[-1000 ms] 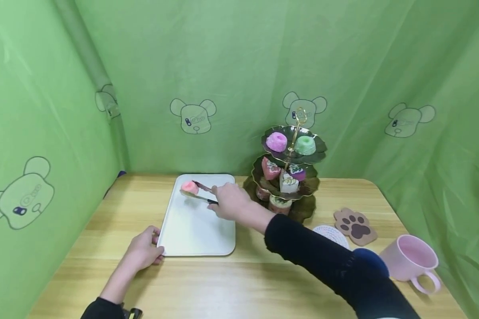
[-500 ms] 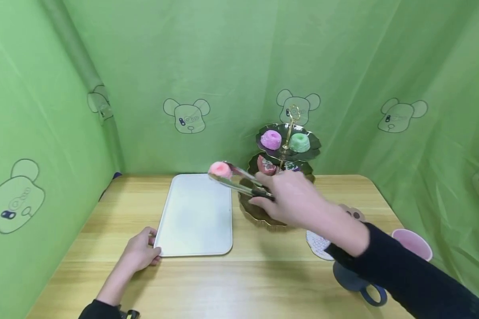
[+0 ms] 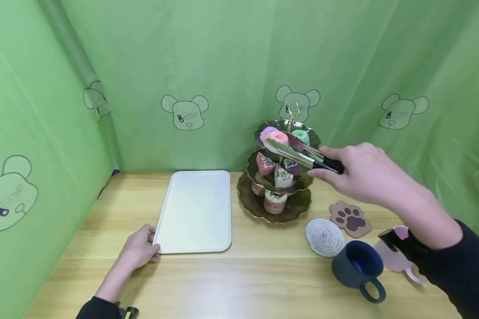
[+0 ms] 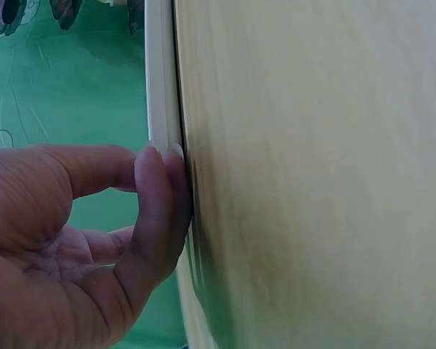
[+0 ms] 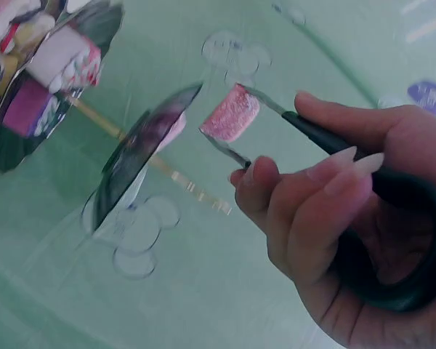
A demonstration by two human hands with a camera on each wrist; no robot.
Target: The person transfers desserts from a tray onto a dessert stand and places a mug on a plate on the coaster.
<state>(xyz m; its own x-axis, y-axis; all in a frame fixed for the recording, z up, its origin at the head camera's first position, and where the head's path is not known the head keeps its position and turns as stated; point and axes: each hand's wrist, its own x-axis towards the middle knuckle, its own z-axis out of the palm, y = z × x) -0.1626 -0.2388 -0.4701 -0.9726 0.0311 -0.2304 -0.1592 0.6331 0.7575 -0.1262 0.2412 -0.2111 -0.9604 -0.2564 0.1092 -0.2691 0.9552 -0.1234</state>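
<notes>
My right hand (image 3: 365, 175) grips the black handles of metal tongs (image 3: 294, 156). Between their tips is a small pink ring-shaped cake (image 5: 232, 115), held up over the top tier of a dark, gold-rimmed tiered stand (image 3: 249, 206). In the head view the pink cake overlaps a purple ring cake (image 3: 266, 132) on that tier; a green one (image 3: 300, 134) sits to its right. In the right wrist view the pink cake hangs above the tier plate. My left hand (image 3: 137, 249) pinches the near left corner of a bare white tray (image 3: 197, 212) lying on the table.
Lower tiers bear cake slices (image 3: 283, 177) and cake cups (image 3: 275, 202). To the right lie a round white coaster (image 3: 324, 237) and a brown paw-shaped coaster (image 3: 349, 219). A dark blue mug (image 3: 353, 266) stands nearer, and a pink mug (image 3: 391, 256) is partly behind my right sleeve.
My right hand has lifted the pink cake off the tray with the tongs and carried it right and up to the stand's top tier. My left hand has stayed at the tray's corner.
</notes>
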